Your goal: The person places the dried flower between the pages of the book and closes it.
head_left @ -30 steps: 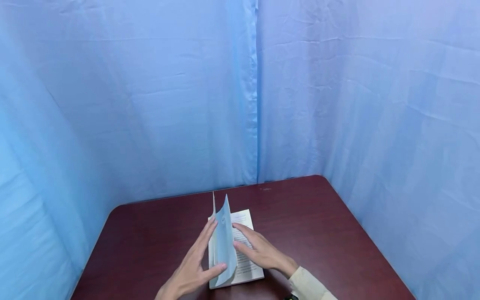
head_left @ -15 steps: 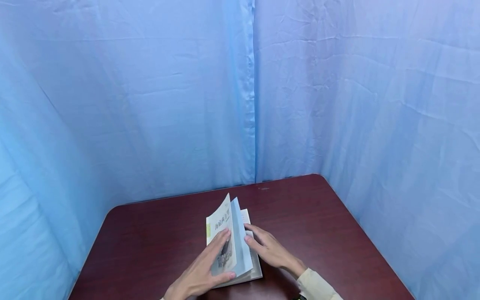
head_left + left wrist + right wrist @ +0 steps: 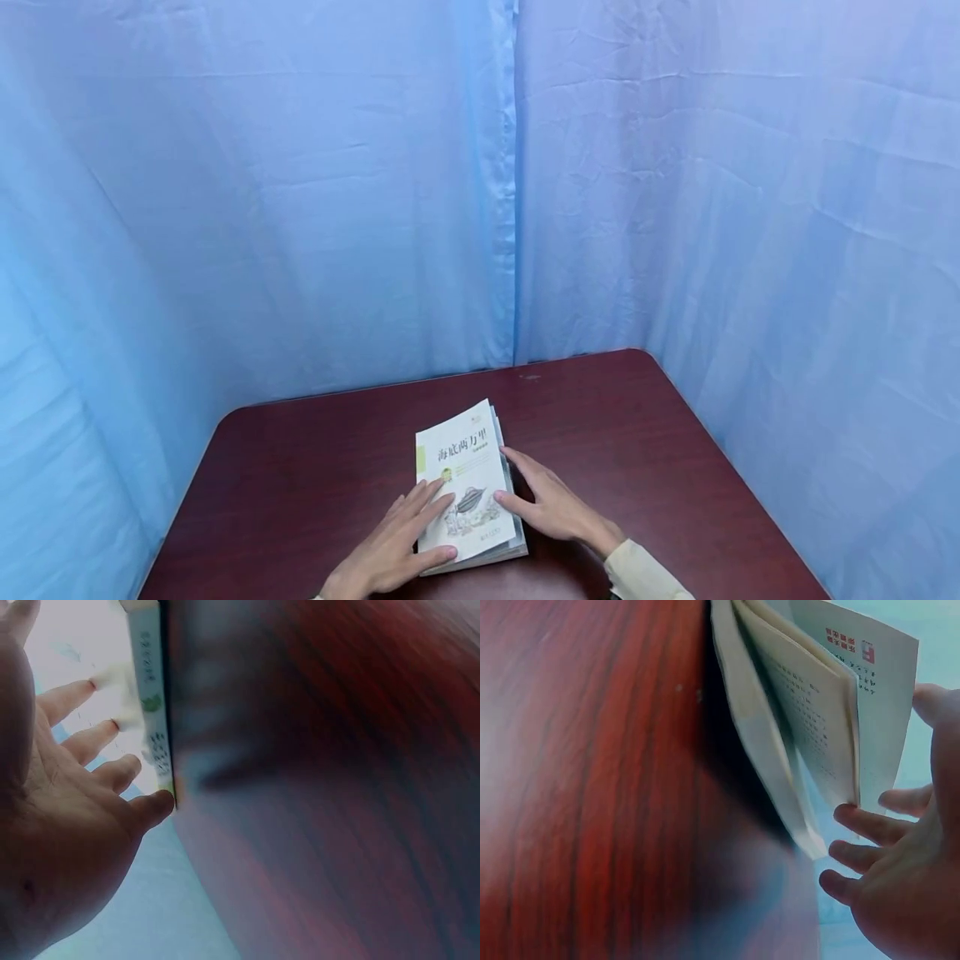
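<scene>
A paperback book (image 3: 468,458) lies near the middle of the table, white front cover up, with dark Chinese characters and a grey drawing. My left hand (image 3: 393,537) rests on the cover's lower left with fingers spread. In the left wrist view its fingers reach over the spine (image 3: 150,690). Along the opposite edge, my right hand (image 3: 555,504) has its thumb and fingertips at the cover's side, fingers loosely extended. The right wrist view has the book's fore edge (image 3: 769,742) with the cover and some pages standing apart from the rest; fingers of the right hand (image 3: 900,862) are at those pages.
The dark red wooden table (image 3: 315,467) has rounded far corners. Light blue curtains (image 3: 300,208) hang behind it and along both sides.
The raised cover and page have swung over to the right and down onto the book, so the front cover now faces up. My left hand followed the cover; my right hand shifted slightly right.
</scene>
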A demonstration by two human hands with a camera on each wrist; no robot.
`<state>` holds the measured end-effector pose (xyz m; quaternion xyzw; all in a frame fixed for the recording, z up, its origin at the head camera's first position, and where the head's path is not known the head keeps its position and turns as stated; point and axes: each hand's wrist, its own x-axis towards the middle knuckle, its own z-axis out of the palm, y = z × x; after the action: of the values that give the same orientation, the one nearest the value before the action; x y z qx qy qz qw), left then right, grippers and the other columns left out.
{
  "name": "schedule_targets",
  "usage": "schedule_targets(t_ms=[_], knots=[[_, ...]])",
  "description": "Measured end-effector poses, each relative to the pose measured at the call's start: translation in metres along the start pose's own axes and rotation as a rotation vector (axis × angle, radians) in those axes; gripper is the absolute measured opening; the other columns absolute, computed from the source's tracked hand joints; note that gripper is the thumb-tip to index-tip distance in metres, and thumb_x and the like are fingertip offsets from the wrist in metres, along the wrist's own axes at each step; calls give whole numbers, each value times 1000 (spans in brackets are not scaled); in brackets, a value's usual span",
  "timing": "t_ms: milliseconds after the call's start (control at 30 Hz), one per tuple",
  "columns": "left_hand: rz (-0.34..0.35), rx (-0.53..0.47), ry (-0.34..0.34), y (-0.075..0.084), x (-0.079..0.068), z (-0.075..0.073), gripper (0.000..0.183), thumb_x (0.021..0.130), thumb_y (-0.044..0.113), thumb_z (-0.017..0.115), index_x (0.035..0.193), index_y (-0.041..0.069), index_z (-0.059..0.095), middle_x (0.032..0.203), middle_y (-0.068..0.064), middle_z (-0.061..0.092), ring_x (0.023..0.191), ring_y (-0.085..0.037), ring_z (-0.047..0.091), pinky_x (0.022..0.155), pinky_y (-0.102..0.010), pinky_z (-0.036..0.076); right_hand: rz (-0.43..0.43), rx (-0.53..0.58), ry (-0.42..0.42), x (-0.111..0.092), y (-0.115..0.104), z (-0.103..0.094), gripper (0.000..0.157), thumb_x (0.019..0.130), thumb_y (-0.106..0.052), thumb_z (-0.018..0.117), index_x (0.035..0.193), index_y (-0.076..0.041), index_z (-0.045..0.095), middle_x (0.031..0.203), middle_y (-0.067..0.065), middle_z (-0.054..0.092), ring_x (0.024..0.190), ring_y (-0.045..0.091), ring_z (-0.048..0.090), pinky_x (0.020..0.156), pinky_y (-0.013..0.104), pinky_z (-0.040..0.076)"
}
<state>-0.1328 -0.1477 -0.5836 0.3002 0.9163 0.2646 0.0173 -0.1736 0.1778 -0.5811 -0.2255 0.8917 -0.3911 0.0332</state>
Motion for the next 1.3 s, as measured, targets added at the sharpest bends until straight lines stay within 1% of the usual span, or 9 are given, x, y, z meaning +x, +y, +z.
schedule_targets(t_ms=[133,267,467,567,667,800,967,1133,1300], knots=[[-50,-3,-18,-5,-4,-1,77,106,64,70,166,18,59,180,-14,46,167,-50,41,125,-80,40,-5,-12,-28,-3,7,0,85,112,-54,66,177,-8,35,180,17,44,168,40,44,133,68,38],[-80,15,-30,-10,-7,-2,83,103,64,75,167,14,56,181,-15,45,167,-51,40,126,-81,39,-11,-57,-57,-5,16,-1,88,112,-56,65,180,-12,31,183,17,39,171,47,35,136,72,32],[-116,12,-41,-17,-7,-2,99,97,65,81,171,7,49,183,-17,41,168,-53,38,128,-81,36,-44,-160,-74,-3,24,-4,86,110,-57,66,176,-10,38,180,17,46,171,53,31,138,73,27],[-137,8,-41,-19,-7,-2,104,95,66,82,172,5,46,183,-17,40,168,-53,37,129,-80,35,-28,-183,-91,-2,27,-6,88,108,-59,67,176,-10,39,179,20,45,171,55,29,138,75,24],[-157,-2,-47,-20,-7,-2,107,94,68,83,173,6,44,184,-18,38,169,-54,35,130,-80,33,-7,-210,-120,-2,31,-7,91,107,-63,66,177,-13,38,180,25,41,172,56,25,139,76,21],[-167,-14,-51,-21,-8,-2,113,90,70,85,174,6,42,185,-18,35,169,-55,33,131,-81,31,8,-247,-145,-1,37,-7,92,105,-68,66,178,-19,37,182,25,37,173,56,21,139,76,17],[-171,-19,-53,-22,-8,-2,119,86,72,88,174,7,42,186,-18,33,169,-58,31,131,-84,26,2,-274,-140,0,41,-6,92,103,-69,68,176,-21,41,182,26,38,173,57,21,138,78,17],[-191,-25,-56,-23,-7,-2,118,85,72,89,175,11,43,187,-14,32,169,-60,29,129,-89,23,5,-297,-137,0,44,-4,91,103,-72,67,176,-23,43,183,26,34,175,56,17,138,79,16],[-195,-23,-57,-23,-6,-2,118,84,72,90,175,13,43,187,-12,32,170,-60,27,128,-91,21,-4,-317,-125,0,45,-4,91,102,-73,68,175,-23,45,183,27,35,174,56,18,138,79,17]])
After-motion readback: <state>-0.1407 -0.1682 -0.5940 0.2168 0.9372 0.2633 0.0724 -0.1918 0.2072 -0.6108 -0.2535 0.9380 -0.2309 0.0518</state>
